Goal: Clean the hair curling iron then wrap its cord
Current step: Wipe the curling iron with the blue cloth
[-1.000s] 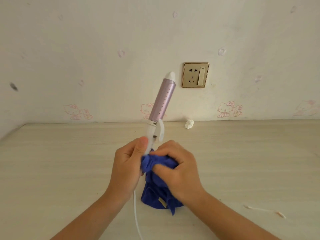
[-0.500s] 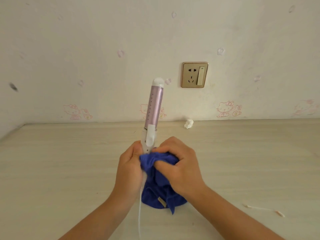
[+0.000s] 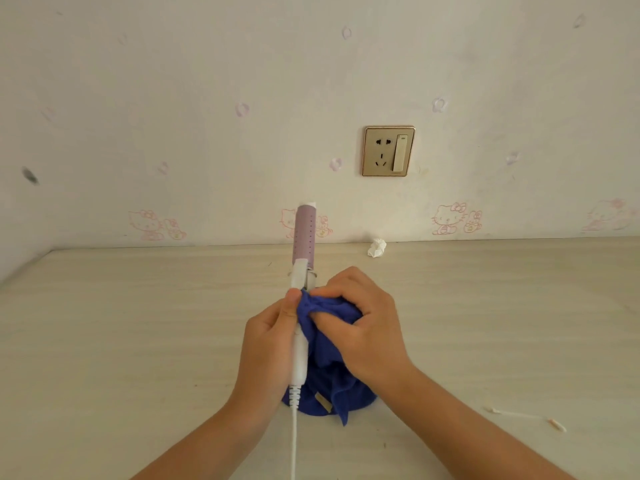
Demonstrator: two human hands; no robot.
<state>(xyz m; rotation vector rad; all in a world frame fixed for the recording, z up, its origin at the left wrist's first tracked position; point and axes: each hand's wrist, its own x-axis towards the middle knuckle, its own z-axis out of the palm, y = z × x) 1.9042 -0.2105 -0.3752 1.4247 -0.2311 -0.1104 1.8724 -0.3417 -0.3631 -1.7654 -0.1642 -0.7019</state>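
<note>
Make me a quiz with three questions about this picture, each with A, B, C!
1. Where is the crumpled tissue? A. On the table. B. On the floor. C. Inside a cup.
2. What colour is the cloth? A. Red. B. Blue. C. Yellow.
3. How is the curling iron? A. Lying flat. B. Held upright. C. Hanging down.
Answers: 1 A, it lies at the table's far edge; 2 B, the cloth in the right hand is blue; 3 B, the left hand grips its handle, barrel pointing up.
</note>
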